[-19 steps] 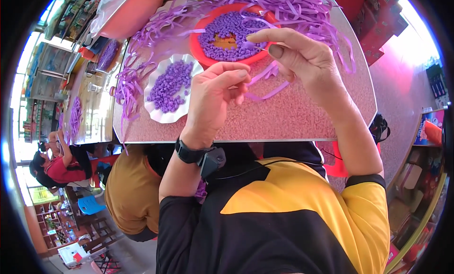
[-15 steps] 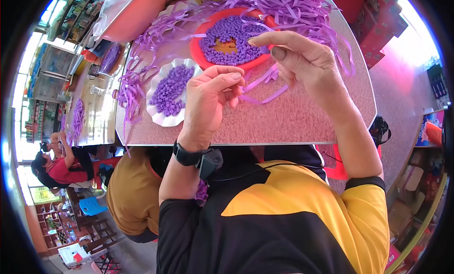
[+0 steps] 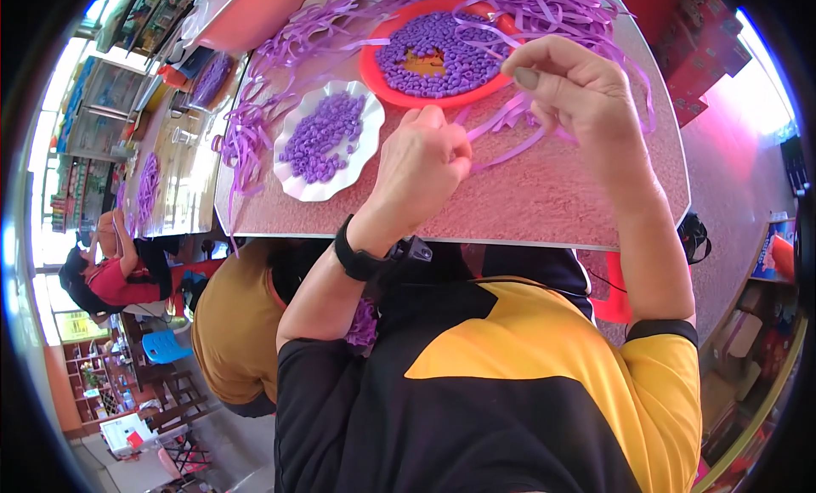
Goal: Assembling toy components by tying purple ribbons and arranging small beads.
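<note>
My left hand [image 3: 427, 153] is closed, its back turned up, over the near side of the table. A narrow purple ribbon [image 3: 513, 151] runs from its curled fingers toward the underside of my right hand [image 3: 578, 93]. The right thumb and forefinger are pinched together at the near right rim of a red plate [image 3: 368, 68]; what lies between them is too small to make out. Small purple folded pieces [image 3: 438, 76] fill that plate around a bare yellowish patch. More such purple pieces [image 3: 316, 144] lie in a white scalloped dish [image 3: 370, 149] left of my left hand.
Loose purple ribbons [image 3: 552, 13] heap along the far side, and another bunch [image 3: 246, 149] hangs over the left edge. A large orange-pink basin [image 3: 255, 13] stands far left. Beside me sits a person in brown [image 3: 238, 323]; another person in red [image 3: 110, 280] sits farther left.
My left hand has moved right and turned from palm inward to back up, its fingers curling. My right hand has shifted slightly right, and its thumb and forefinger have come together. The view has shifted a little.
</note>
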Motion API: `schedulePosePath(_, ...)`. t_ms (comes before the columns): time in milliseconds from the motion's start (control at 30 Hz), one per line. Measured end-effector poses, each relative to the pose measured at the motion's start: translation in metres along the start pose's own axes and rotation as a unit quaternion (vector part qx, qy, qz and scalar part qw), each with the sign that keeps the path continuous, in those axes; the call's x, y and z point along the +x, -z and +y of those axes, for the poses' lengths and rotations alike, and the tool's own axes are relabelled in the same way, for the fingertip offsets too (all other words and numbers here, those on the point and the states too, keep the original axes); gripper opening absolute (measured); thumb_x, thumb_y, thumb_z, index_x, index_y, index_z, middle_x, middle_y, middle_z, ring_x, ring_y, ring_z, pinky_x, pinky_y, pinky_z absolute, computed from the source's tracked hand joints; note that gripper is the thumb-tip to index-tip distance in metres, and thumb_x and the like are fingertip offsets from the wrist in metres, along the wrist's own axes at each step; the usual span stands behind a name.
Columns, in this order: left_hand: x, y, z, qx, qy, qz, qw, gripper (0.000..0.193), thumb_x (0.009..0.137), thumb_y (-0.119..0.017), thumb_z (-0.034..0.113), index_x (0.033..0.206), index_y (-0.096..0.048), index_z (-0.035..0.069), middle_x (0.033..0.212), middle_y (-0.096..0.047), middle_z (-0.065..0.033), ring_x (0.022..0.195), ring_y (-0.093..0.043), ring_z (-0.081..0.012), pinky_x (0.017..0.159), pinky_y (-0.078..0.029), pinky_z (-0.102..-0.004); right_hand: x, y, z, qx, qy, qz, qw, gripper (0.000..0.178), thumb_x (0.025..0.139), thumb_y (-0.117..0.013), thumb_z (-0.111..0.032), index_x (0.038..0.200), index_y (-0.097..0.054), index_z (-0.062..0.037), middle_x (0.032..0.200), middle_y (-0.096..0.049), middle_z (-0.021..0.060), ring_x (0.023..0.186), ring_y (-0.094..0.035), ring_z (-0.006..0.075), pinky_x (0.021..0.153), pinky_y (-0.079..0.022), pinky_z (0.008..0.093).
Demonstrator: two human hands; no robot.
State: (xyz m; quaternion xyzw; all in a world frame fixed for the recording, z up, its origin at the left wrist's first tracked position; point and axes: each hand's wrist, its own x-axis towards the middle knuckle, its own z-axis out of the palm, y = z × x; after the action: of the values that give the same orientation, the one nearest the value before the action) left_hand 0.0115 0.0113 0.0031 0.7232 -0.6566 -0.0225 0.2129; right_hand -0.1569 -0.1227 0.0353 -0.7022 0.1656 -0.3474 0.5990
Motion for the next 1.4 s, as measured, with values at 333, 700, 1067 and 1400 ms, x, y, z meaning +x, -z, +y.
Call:
schedulePosePath(333, -0.001, 0.002, -0.001, 0.001, -0.043, -0.015, 0.999, 0.009, 0.075, -0.072, 0.003, 0.083, -0.067, 0.002, 0.081, -0.059, -0.0036, 0.075, -0.056, -0.0127, 0.067, -0.044, -0.0279, 0.005, 0.004, 0.007, 0.089, -0.058, -0.062, 0.992, 0.016, 0.094, -0.064, -0.015, 0.104, -0.066, -0.0029, 0.077, -0.064, 0.0029, 0.054, -0.056, 0.0061, 0.040, -0.029, 0.0160)
schedulePosePath(700, 0.005, 0.034, 0.018, -0.559, 0.169, -0.025, 0.811, 0.006, 0.084, -0.065, 0.002, 0.088, -0.067, -0.003, 0.071, -0.065, -0.0042, 0.060, -0.061, -0.0116, 0.055, -0.047, -0.0241, 0.004, 0.000, 0.005, 0.053, -0.118, -0.155, 0.979, 0.016, 0.093, -0.064, -0.019, 0.099, -0.064, -0.0037, 0.062, -0.058, -0.0008, 0.050, -0.054, 0.0048, 0.039, -0.025, 0.0170)
schedulePosePath(1067, -0.032, 0.036, -0.016, -0.658, 0.226, -0.006, 0.718, 0.014, 0.090, -0.067, 0.011, 0.092, -0.068, -0.003, 0.072, -0.062, -0.0045, 0.059, -0.059, -0.0115, 0.050, -0.045, -0.0240, 0.020, 0.021, 0.020, -0.018, -0.057, 0.084, 0.995, 0.012, 0.093, -0.064, -0.014, 0.100, -0.064, -0.0041, 0.068, -0.054, -0.0040, 0.051, -0.047, 0.0040, 0.047, -0.031, 0.0173)
schedulePosePath(1400, -0.004, 0.039, -0.011, -0.793, -0.037, 0.066, 0.605, 0.020, 0.095, -0.062, 0.020, 0.086, -0.062, 0.002, 0.101, -0.060, -0.0126, 0.095, -0.062, -0.0284, 0.081, -0.052, -0.0348, 0.013, 0.003, 0.033, -0.096, -0.135, -0.078, 0.983, 0.008, 0.088, -0.064, -0.011, 0.094, -0.062, -0.0060, 0.070, -0.054, -0.0036, 0.052, -0.047, 0.0035, 0.043, -0.034, 0.0192)
